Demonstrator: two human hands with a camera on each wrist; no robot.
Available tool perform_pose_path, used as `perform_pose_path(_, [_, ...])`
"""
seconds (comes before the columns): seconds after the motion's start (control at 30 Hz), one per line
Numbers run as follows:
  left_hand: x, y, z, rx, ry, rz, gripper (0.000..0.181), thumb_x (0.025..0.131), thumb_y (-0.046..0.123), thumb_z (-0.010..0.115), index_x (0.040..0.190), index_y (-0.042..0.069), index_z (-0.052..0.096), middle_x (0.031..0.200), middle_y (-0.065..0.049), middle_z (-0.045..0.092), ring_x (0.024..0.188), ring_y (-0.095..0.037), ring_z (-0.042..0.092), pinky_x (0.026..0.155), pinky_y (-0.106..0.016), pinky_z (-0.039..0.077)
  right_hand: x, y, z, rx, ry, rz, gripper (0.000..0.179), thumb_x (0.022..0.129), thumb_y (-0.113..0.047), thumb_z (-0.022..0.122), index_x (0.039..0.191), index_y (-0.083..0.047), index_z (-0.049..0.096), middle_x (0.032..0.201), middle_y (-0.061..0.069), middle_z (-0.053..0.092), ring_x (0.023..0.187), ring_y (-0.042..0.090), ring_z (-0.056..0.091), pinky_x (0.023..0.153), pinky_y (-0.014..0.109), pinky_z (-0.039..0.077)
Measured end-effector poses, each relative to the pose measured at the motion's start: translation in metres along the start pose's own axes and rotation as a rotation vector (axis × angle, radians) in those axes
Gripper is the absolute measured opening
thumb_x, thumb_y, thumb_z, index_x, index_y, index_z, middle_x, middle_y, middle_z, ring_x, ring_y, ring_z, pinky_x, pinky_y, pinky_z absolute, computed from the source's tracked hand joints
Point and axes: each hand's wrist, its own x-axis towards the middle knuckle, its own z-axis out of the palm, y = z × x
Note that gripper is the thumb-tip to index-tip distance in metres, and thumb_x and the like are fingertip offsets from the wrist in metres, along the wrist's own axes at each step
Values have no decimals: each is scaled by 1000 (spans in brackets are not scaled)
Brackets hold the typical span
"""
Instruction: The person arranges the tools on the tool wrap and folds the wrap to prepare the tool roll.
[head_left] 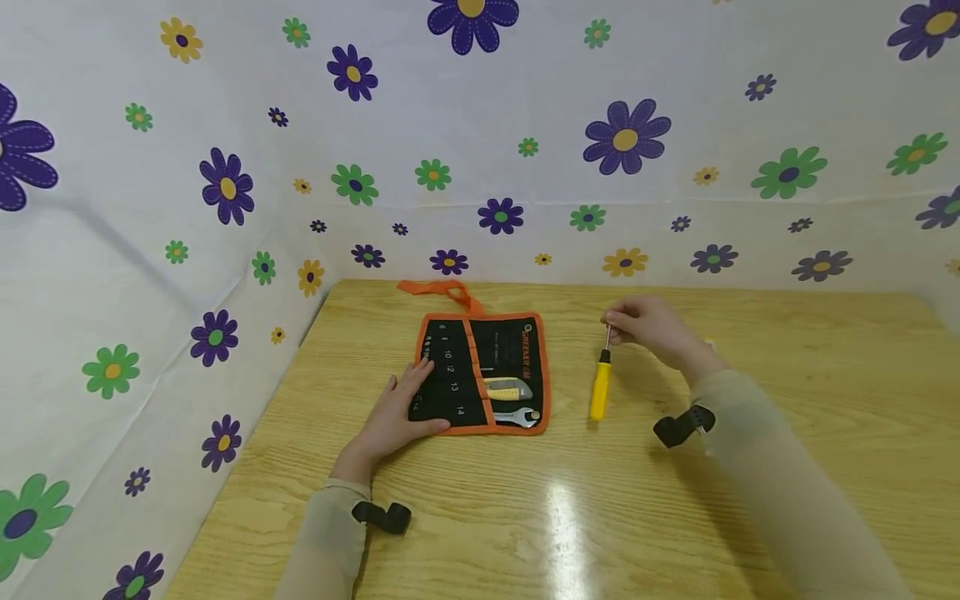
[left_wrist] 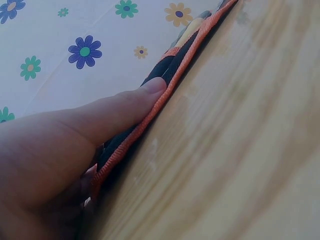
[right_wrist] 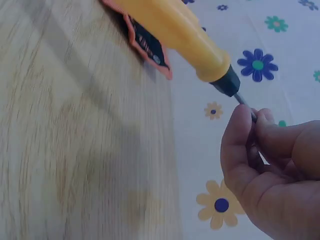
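Observation:
A black tool pouch [head_left: 450,408] with orange edging lies flat on the table, its orange strap [head_left: 431,287] stretched out behind it. In its pockets sit a yellow-handled utility knife [head_left: 506,388] and an open-end wrench [head_left: 517,417]. My left hand [head_left: 393,417] rests spread on the pouch's left side; in the left wrist view the thumb [left_wrist: 155,86] lies along its front edge. My right hand [head_left: 652,329] pinches the metal shaft of a screwdriver [right_wrist: 190,40] between thumb and fingers. The yellow handle hangs downward, to the right of the pouch.
The wooden table [head_left: 480,517] backs onto a white flower-print cloth [head_left: 540,108], which also rises along the left. A small pale item [head_left: 710,343] shows just behind my right wrist. Black wrist cameras sit on both sleeves.

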Motion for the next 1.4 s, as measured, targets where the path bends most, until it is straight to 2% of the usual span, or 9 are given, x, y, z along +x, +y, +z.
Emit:
perform_pose_path(0.1, [0, -1, 0, 1, 0, 7, 101, 77, 53, 74, 155, 22, 19, 159, 1, 13, 145, -18, 4, 116, -43, -2, 0, -5, 7, 31, 11, -18, 31, 103, -12, 41, 116, 15, 51, 100, 23, 55, 79, 12, 59, 87, 34, 52])
perform_pose_path(0.3, [1, -2, -1, -7, 0, 21, 100, 77, 52, 75, 154, 20, 19, 158, 1, 14, 145, -19, 5, 116, -43, -2, 5, -6, 22, 136, 75, -73, 28, 103, -11, 41, 112, 14, 49, 89, 14, 56, 75, 11, 60, 79, 25, 54])
perform_pose_path(0.53, [1, -4, -2, -2, 3, 17, 101, 77, 53, 75, 154, 22, 19, 159, 1, 14, 145, -18, 5, 116, -43, -2, 17, 1, 51, 241, 274, -169, 27, 102, -8, 43, 112, 15, 51, 97, 21, 57, 76, 9, 64, 78, 27, 55])
perform_pose_path(0.63, [1, -3, -2, -2, 0, 17, 101, 77, 52, 75, 155, 21, 19, 159, 1, 13, 145, -18, 5, 116, -43, -2, 22, 2, 61, 261, 323, -167, 29, 101, -10, 46, 115, 15, 52, 100, 23, 57, 76, 8, 66, 79, 29, 54])
perform_pose_path(0.77, [1, -3, -3, -2, 0, 21, 100, 77, 51, 75, 154, 21, 19, 159, 1, 14, 145, -18, 5, 116, -43, -2, 28, 2, 74, 275, 343, -150, 27, 99, -9, 51, 114, 13, 54, 101, 21, 58, 76, 7, 67, 81, 31, 54])
perform_pose_path(0.93, [0, -3, -3, -4, -6, 15, 99, 78, 50, 75, 154, 21, 19, 159, 1, 13, 145, -18, 4, 116, -42, -2, 32, 4, 86, 276, 325, -135, 22, 96, -8, 55, 109, 9, 57, 102, 20, 59, 80, 9, 67, 83, 34, 53])
perform_pose_path(1.07, [0, -3, -3, -5, -12, 10, 100, 77, 51, 75, 155, 21, 19, 159, 1, 13, 145, -18, 4, 116, -43, -2, 31, 4, 91, 195, 306, -158, 21, 95, -10, 58, 108, 6, 60, 103, 18, 60, 87, 16, 68, 84, 38, 53])
perform_pose_path(1.2, [0, -4, -2, -5, -10, 7, 100, 77, 51, 75, 155, 22, 19, 159, 2, 13, 145, -18, 4, 116, -42, -2, 30, 3, 92, 19, 299, -213, 26, 91, -16, 66, 112, 1, 64, 104, 12, 63, 92, 22, 65, 83, 39, 54])
perform_pose_path(1.4, [0, -4, -2, -2, -8, 16, 100, 77, 51, 75, 155, 21, 19, 159, 2, 13, 145, -18, 4, 116, -43, -2, 29, 0, 92, -241, 296, -375, 24, 88, -9, 69, 110, 1, 68, 97, 12, 63, 88, 25, 62, 78, 39, 54])
